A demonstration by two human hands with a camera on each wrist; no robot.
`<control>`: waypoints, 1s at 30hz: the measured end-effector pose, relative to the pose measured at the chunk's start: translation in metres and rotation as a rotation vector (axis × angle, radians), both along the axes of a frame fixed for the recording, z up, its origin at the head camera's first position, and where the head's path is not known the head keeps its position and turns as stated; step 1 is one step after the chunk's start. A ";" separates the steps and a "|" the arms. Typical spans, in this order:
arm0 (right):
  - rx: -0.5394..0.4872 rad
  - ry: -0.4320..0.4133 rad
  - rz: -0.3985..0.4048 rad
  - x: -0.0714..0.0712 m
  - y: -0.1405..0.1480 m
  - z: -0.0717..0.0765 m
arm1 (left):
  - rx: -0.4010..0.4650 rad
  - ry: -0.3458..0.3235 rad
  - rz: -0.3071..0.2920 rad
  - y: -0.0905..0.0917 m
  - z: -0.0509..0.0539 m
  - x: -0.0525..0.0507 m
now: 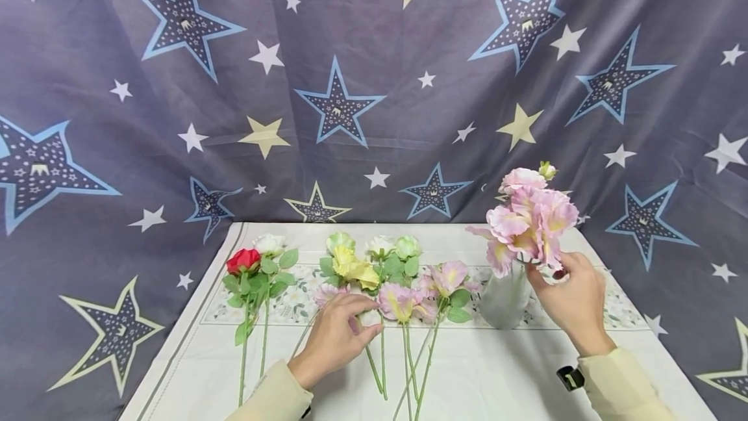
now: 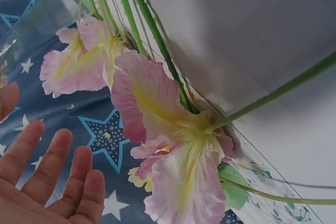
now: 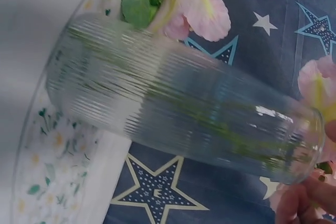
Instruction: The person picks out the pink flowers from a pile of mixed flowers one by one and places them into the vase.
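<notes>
My right hand [image 1: 569, 301] is at the mouth of a ribbed clear glass vase [image 3: 184, 98], its thumb and fingers on either side of the rim. Green stems stand inside the vase, and pink iris-like flowers [image 1: 528, 223] crowd above it, partly hiding the fingertips. My left hand [image 1: 339, 336] hovers over the table among loose flowers, holding nothing. Its fingers [image 2: 52, 156] look spread and relaxed in the left wrist view. Beside them are pink flowers with yellow centres [image 2: 184, 145] on long green stems.
A red rose [image 1: 243, 260] and a white rose [image 1: 269, 244] lie at the left of the white table [image 1: 502, 375]. Yellow flowers [image 1: 353, 268] and pale green roses [image 1: 407, 247] lie mid-table across a floral-printed band. A star-patterned cloth [image 1: 362, 31] hangs behind.
</notes>
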State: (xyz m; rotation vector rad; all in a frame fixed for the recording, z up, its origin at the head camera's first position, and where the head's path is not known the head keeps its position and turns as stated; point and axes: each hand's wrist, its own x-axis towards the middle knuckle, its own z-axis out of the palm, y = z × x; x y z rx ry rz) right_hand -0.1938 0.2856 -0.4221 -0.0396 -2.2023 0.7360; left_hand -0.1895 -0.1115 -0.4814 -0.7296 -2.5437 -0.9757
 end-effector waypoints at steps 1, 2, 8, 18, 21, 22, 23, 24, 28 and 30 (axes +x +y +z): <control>-0.011 0.007 0.001 0.001 -0.001 -0.002 | 0.005 -0.004 -0.003 0.000 0.000 0.000; -0.021 0.019 0.000 0.002 -0.002 -0.004 | 0.007 -0.008 -0.005 0.000 0.000 0.000; -0.065 0.084 -0.011 0.007 -0.006 -0.014 | 0.009 -0.018 -0.008 0.000 0.001 0.001; -0.041 0.145 -0.008 0.014 -0.022 -0.022 | 0.008 -0.007 -0.008 -0.001 0.000 0.000; -0.019 0.190 0.022 0.015 -0.026 -0.024 | 0.006 0.001 0.000 -0.002 0.000 0.000; -0.008 0.207 0.033 0.015 -0.027 -0.025 | 0.002 0.005 0.006 -0.002 0.000 0.000; 0.002 0.216 0.044 0.016 -0.028 -0.026 | 0.001 0.007 0.010 -0.002 0.000 0.000; 0.013 0.221 0.053 0.016 -0.029 -0.027 | -0.001 0.010 0.016 -0.002 0.000 0.000; 0.051 0.218 0.081 0.019 -0.034 -0.030 | -0.008 0.032 0.041 -0.004 0.000 -0.001; 0.063 0.214 0.100 0.020 -0.037 -0.030 | -0.013 0.049 0.056 -0.005 0.001 -0.001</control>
